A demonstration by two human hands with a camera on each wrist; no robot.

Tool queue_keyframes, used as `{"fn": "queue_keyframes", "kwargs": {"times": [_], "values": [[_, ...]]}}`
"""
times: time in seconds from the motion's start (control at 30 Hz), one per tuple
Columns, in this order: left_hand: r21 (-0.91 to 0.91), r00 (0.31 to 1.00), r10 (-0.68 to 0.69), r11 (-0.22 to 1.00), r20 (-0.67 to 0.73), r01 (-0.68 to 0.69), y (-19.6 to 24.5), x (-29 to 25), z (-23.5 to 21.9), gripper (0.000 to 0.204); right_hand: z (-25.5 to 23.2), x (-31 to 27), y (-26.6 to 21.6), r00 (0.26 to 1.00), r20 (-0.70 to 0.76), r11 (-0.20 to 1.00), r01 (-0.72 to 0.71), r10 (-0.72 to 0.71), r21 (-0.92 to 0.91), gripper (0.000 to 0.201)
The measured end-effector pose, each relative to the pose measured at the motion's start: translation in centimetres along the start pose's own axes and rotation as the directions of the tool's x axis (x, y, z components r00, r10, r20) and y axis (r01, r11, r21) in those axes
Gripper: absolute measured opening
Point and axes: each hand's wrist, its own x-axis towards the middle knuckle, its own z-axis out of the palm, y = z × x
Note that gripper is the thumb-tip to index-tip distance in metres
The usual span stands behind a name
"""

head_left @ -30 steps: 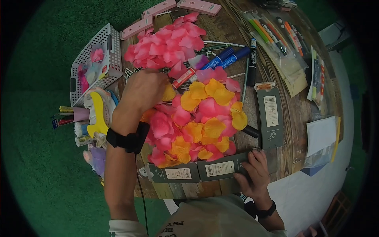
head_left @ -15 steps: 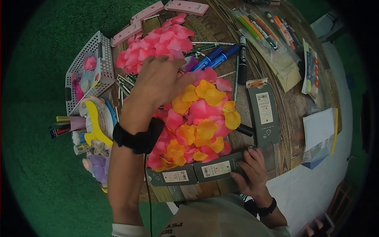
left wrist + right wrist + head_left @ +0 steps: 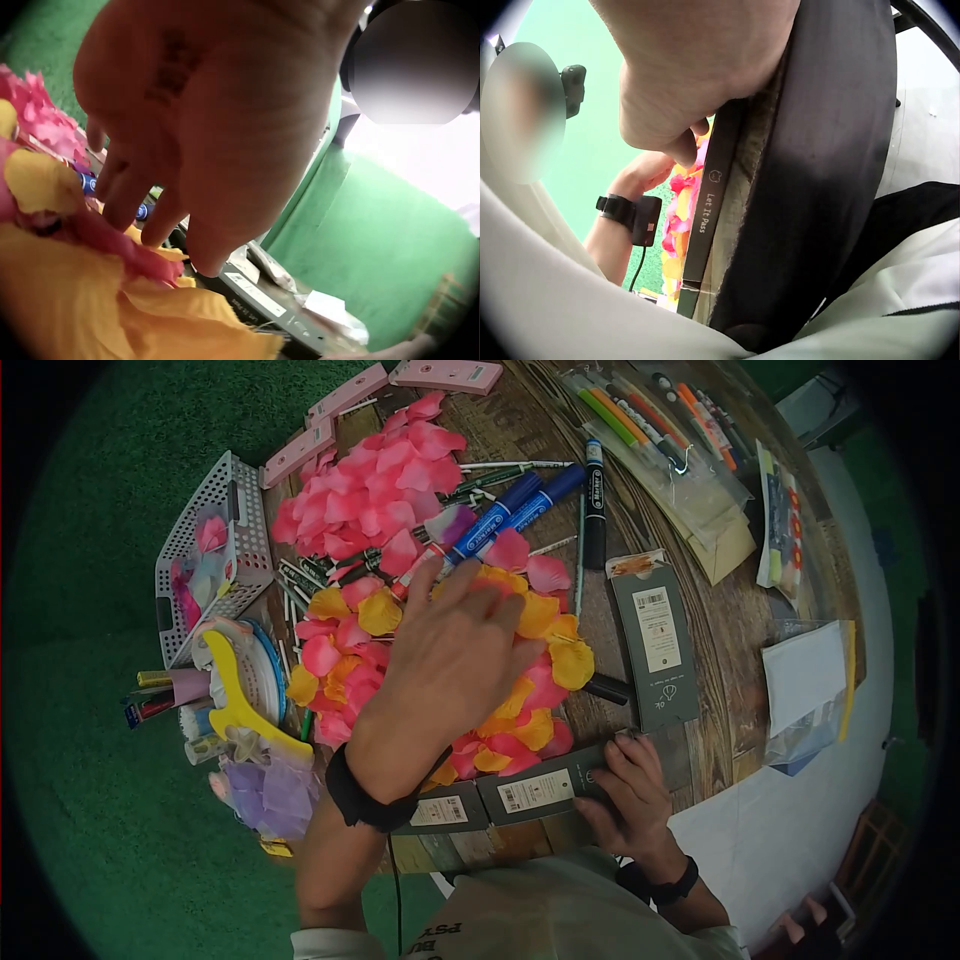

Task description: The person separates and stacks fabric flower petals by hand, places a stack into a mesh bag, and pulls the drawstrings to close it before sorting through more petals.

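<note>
In the head view, my left hand lies over a heap of pink and yellow petals, palm down with fingers spread and fairly straight. Its fingertips reach close to the blue markers. The left wrist view shows the palm above a yellow petal and the pink ones, with nothing in its grasp. My right hand holds the end of a dark grey box at the table's near edge, its fingers bent over the far side. The same box, printed "Let It Pass", appears in the right wrist view.
A pile of pink petals lies farther back, with pens around it. Another grey box stands at the right, beside pouches of markers. A white perforated basket and a yellow-handled item line the left side.
My left hand has swept rightward and nearer, from beside the back pink pile to over the mixed petals. My right hand stays on the box. The head view has shifted slightly.
</note>
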Motion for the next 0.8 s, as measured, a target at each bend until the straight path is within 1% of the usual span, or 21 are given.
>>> {"fn": "queue_keyframes", "kwargs": {"times": [0.07, 0.1, 0.17, 0.2, 0.27, 0.3, 0.33, 0.37, 0.4, 0.47, 0.5, 0.57, 0.6, 0.67, 0.7, 0.77, 0.8], "values": [[-0.180, 0.994, 0.022, 0.984, 0.108, -0.003, 0.3, -0.4, 0.0, 0.036, 0.0, 0.0, 0.0, 1.000, -0.001, 1.000, 0.003, -0.003, 0.004, 0.033], [-0.178, 0.994, 0.024, 0.984, 0.109, -0.004, 0.3, -0.4, -0.2, 0.036, 0.0, 0.0, 0.1, 1.000, -0.001, 1.000, 0.006, -0.006, 0.005, 0.033], [-0.284, 0.995, 0.017, 0.959, 0.102, 0.013, 0.0, -0.7, -0.6, 0.037, -0.1, -0.1, 0.0, 1.000, 0.003, 1.000, 0.003, -0.003, 0.006, 0.034], [-0.283, 0.995, 0.016, 0.959, 0.102, 0.014, -0.3, -0.6, -1.2, 0.037, -0.1, -0.1, 0.0, 1.000, 0.004, 1.000, 0.003, -0.003, 0.004, 0.034], [-0.499, 0.968, -0.092, 0.843, 0.233, 0.201, -1.1, 0.0, -2.4, 0.032, -0.1, -0.1, 0.1, 1.000, 0.004, 1.000, 0.006, -0.006, 0.007, 0.034], [-0.496, 0.968, -0.093, 0.845, 0.233, 0.201, -1.8, 0.3, -2.7, 0.032, 0.0, -0.1, 0.1, 1.000, 0.005, 1.000, 0.007, -0.007, 0.008, 0.034], [-0.321, 0.972, -0.150, 0.925, 0.179, 0.202, -2.6, 0.8, -3.0, 0.029, 0.0, 0.0, 0.1, 1.000, 0.004, 1.000, 0.007, -0.007, 0.010, 0.034], [-0.135, 0.974, -0.194, 0.969, 0.114, 0.209, -3.4, 1.4, -3.1, 0.027, 0.0, 0.0, 0.0, 1.000, 0.004, 1.000, 0.001, -0.001, 0.011, 0.034], [-0.134, 0.974, -0.196, 0.968, 0.110, 0.210, -4.1, 1.8, -2.8, 0.027, 0.0, 0.0, -0.1, 1.000, 0.006, 1.000, -0.003, 0.003, 0.010, 0.034], [0.078, 0.993, -0.100, 0.991, -0.066, 0.105, -5.8, 3.0, -1.2, 0.026, 0.0, 0.0, 0.0, 1.000, -0.002, 1.000, 0.007, -0.007, 0.008, 0.034], [0.076, 0.993, -0.094, 0.992, -0.069, 0.099, -6.2, 3.5, -0.5, 0.026, 0.0, 0.0, 0.0, 1.000, -0.009, 1.000, 0.005, -0.005, 0.011, 0.035], [0.059, 0.981, -0.190, 0.980, -0.038, 0.192, -6.6, 4.3, 0.7, 0.025, -0.1, 0.0, 0.0, 1.000, -0.009, 1.000, 0.002, -0.002, 0.008, 0.035], [0.056, 0.983, -0.183, 0.981, -0.035, 0.185, -6.9, 4.6, 0.8, 0.025, -0.1, 0.0, 0.0, 1.000, -0.006, 1.000, 0.001, -0.001, 0.009, 0.035], [0.064, 0.968, -0.235, 0.971, 0.087, 0.230, -7.4, 4.9, 1.0, 0.026, -0.1, 0.0, -0.1, 1.000, -0.007, 1.000, -0.006, 0.006, 0.006, 0.035], [0.057, 0.969, -0.230, 0.973, 0.092, 0.225, -7.5, 5.1, 0.8, 0.026, -0.1, 0.1, -0.1, 1.000, -0.006, 1.000, 0.001, -0.001, 0.004, 0.034], [0.007, 0.918, -0.319, 0.945, 0.235, 0.327, -7.5, 5.5, 0.2, 0.027, -0.1, 0.3, -0.1, 1.000, -0.001, 1.000, -0.009, 0.009, -0.003, 0.034], [-0.006, 0.919, -0.308, 0.948, 0.248, 0.319, -7.4, 5.6, 0.3, 0.027, -0.1, 0.2, -0.1, 1.000, 0.004, 1.000, -0.006, 0.006, -0.005, 0.034]]}}
